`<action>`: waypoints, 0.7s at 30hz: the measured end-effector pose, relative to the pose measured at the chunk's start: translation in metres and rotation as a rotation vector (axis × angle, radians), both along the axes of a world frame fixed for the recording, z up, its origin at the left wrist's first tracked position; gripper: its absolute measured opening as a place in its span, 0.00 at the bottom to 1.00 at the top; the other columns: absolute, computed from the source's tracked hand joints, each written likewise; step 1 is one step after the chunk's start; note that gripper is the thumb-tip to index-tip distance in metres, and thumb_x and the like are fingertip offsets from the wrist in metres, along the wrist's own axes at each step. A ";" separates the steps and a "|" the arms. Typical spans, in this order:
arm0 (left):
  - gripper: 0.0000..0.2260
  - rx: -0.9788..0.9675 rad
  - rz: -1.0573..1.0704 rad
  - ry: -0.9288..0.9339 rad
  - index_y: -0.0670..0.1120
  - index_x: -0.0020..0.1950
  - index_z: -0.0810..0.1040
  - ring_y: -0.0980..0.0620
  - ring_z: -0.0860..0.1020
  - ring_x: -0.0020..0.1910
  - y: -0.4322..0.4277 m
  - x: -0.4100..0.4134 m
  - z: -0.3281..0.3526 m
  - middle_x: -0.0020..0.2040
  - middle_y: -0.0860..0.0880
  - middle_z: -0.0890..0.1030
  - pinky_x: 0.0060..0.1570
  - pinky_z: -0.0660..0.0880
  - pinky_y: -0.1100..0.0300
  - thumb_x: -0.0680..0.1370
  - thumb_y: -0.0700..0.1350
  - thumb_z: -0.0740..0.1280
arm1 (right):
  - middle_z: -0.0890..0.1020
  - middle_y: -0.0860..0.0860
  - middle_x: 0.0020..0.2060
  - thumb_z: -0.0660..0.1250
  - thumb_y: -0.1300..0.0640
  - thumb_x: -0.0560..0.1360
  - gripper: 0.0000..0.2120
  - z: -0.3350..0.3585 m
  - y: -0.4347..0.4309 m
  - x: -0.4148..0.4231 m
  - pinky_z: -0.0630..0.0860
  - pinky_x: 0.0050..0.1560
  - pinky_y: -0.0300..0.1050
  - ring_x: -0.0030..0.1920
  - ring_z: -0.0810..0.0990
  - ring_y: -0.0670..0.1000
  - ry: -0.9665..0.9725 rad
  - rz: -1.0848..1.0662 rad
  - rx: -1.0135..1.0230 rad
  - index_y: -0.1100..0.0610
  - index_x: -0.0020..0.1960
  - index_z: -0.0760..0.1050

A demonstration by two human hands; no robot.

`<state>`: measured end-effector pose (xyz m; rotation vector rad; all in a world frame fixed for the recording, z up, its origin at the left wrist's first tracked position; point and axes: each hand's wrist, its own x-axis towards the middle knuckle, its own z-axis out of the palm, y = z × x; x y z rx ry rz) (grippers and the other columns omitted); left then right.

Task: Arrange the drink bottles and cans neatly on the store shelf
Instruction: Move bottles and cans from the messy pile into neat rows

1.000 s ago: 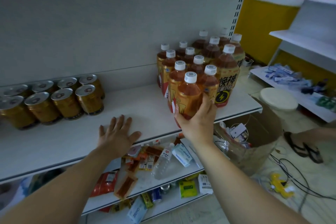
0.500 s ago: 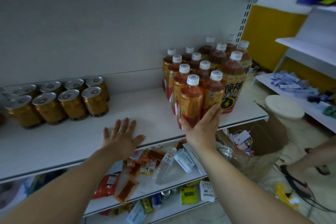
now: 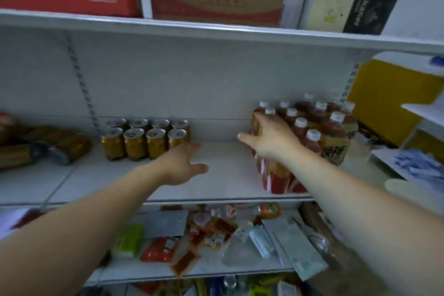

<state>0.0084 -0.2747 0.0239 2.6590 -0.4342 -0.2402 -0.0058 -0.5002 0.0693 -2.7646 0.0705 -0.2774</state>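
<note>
Our right hand [image 3: 271,142] presses flat against the bottles [image 3: 312,138], left hand [image 3: 180,163] relaxed, holding nothing; we judge a hard shove could topple them rightward.

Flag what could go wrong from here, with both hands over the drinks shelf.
1. The right hand rests high on the left flank of the bottles; a sideways push up there could topple the tall ones, domino-style.
2. The front bottle stands near the shelf edge; it might tip off the front.
3. The left hand reaches close to the cans; a bump could knock their tidy rows askew.
</note>
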 end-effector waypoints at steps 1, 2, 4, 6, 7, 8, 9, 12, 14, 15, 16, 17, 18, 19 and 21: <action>0.31 -0.009 0.038 -0.017 0.49 0.76 0.60 0.49 0.66 0.71 0.009 -0.011 0.010 0.74 0.49 0.65 0.66 0.63 0.60 0.77 0.57 0.65 | 0.68 0.54 0.72 0.65 0.33 0.72 0.37 0.007 0.010 0.004 0.69 0.66 0.46 0.70 0.68 0.57 0.032 0.033 -0.004 0.52 0.74 0.64; 0.29 -0.012 0.070 -0.033 0.50 0.74 0.62 0.49 0.68 0.69 0.018 -0.023 0.020 0.73 0.49 0.67 0.62 0.65 0.60 0.77 0.56 0.66 | 0.68 0.54 0.72 0.65 0.33 0.72 0.38 0.014 0.021 0.008 0.70 0.65 0.46 0.69 0.69 0.57 0.058 0.067 -0.026 0.53 0.74 0.63; 0.27 -0.012 0.125 -0.067 0.51 0.73 0.65 0.49 0.70 0.67 0.040 -0.045 0.033 0.71 0.49 0.69 0.60 0.66 0.60 0.76 0.55 0.67 | 0.67 0.54 0.74 0.64 0.32 0.72 0.40 0.025 0.045 0.012 0.67 0.68 0.47 0.71 0.67 0.57 0.099 0.140 -0.085 0.53 0.76 0.61; 0.29 -0.014 0.176 -0.105 0.52 0.74 0.64 0.50 0.68 0.70 0.068 -0.066 0.039 0.73 0.50 0.68 0.65 0.64 0.59 0.75 0.55 0.68 | 0.66 0.55 0.74 0.64 0.32 0.72 0.40 0.033 0.074 0.012 0.66 0.68 0.46 0.72 0.67 0.57 0.122 0.199 -0.091 0.53 0.76 0.61; 0.31 -0.004 0.205 -0.114 0.51 0.75 0.62 0.50 0.66 0.71 0.083 -0.077 0.042 0.74 0.50 0.66 0.67 0.63 0.59 0.75 0.56 0.68 | 0.66 0.55 0.74 0.64 0.32 0.72 0.40 0.038 0.091 0.010 0.66 0.68 0.46 0.72 0.67 0.57 0.131 0.224 -0.082 0.53 0.76 0.62; 0.32 0.009 0.233 -0.118 0.51 0.76 0.61 0.51 0.65 0.72 0.098 -0.087 0.045 0.75 0.50 0.65 0.69 0.62 0.58 0.75 0.56 0.68 | 0.66 0.55 0.74 0.64 0.33 0.73 0.39 0.041 0.108 0.009 0.65 0.68 0.45 0.72 0.66 0.57 0.140 0.249 -0.074 0.54 0.76 0.61; 0.32 0.020 0.260 -0.119 0.51 0.76 0.60 0.51 0.64 0.73 0.113 -0.095 0.049 0.75 0.51 0.63 0.70 0.61 0.57 0.75 0.57 0.67 | 0.65 0.55 0.75 0.64 0.33 0.73 0.39 0.044 0.125 0.008 0.64 0.68 0.45 0.73 0.65 0.57 0.149 0.273 -0.072 0.54 0.77 0.61; 0.33 0.023 0.323 -0.130 0.53 0.77 0.58 0.51 0.63 0.73 0.161 -0.115 0.055 0.76 0.52 0.62 0.70 0.61 0.55 0.76 0.57 0.67 | 0.63 0.54 0.76 0.64 0.34 0.74 0.39 0.053 0.184 0.007 0.63 0.71 0.48 0.74 0.63 0.58 0.143 0.349 -0.067 0.53 0.77 0.59; 0.32 0.020 0.361 -0.135 0.53 0.76 0.58 0.51 0.62 0.73 0.199 -0.125 0.056 0.76 0.52 0.62 0.70 0.61 0.55 0.76 0.56 0.67 | 0.63 0.55 0.76 0.64 0.35 0.74 0.39 0.058 0.231 0.007 0.65 0.69 0.50 0.73 0.64 0.58 0.137 0.391 -0.036 0.53 0.77 0.59; 0.32 0.021 0.378 -0.137 0.53 0.76 0.58 0.51 0.62 0.73 0.219 -0.129 0.056 0.76 0.52 0.62 0.70 0.61 0.55 0.76 0.57 0.67 | 0.64 0.55 0.75 0.65 0.35 0.74 0.38 0.059 0.257 0.007 0.65 0.68 0.50 0.73 0.65 0.58 0.135 0.414 -0.025 0.53 0.77 0.58; 0.32 0.024 0.391 -0.139 0.54 0.76 0.58 0.51 0.63 0.73 0.240 -0.133 0.056 0.76 0.52 0.62 0.70 0.62 0.55 0.75 0.57 0.67 | 0.64 0.55 0.75 0.65 0.36 0.75 0.38 0.060 0.284 0.007 0.65 0.68 0.50 0.72 0.65 0.58 0.132 0.439 -0.020 0.52 0.77 0.58; 0.32 0.027 0.401 -0.140 0.54 0.76 0.58 0.52 0.64 0.73 0.263 -0.136 0.056 0.75 0.53 0.63 0.69 0.63 0.55 0.75 0.57 0.67 | 0.64 0.55 0.75 0.65 0.36 0.75 0.38 0.061 0.312 0.006 0.66 0.68 0.51 0.72 0.65 0.58 0.129 0.463 -0.018 0.52 0.77 0.58; 0.32 0.035 0.405 -0.144 0.55 0.76 0.58 0.52 0.64 0.72 0.287 -0.140 0.056 0.75 0.53 0.63 0.69 0.63 0.55 0.75 0.58 0.67 | 0.64 0.55 0.75 0.64 0.36 0.75 0.38 0.062 0.341 0.005 0.66 0.68 0.51 0.72 0.66 0.58 0.126 0.487 -0.021 0.52 0.77 0.58; 0.32 0.041 0.411 -0.145 0.55 0.76 0.58 0.52 0.63 0.73 0.310 -0.143 0.057 0.75 0.53 0.63 0.70 0.63 0.54 0.75 0.58 0.66 | 0.64 0.55 0.75 0.64 0.36 0.75 0.37 0.064 0.371 0.002 0.66 0.68 0.52 0.72 0.66 0.58 0.120 0.513 -0.033 0.52 0.77 0.58; 0.32 0.047 0.433 -0.146 0.56 0.76 0.58 0.53 0.63 0.73 0.356 -0.150 0.060 0.75 0.54 0.62 0.70 0.63 0.54 0.75 0.59 0.66 | 0.67 0.55 0.73 0.63 0.36 0.75 0.35 0.066 0.428 -0.002 0.68 0.65 0.52 0.70 0.68 0.58 0.095 0.569 -0.081 0.52 0.76 0.61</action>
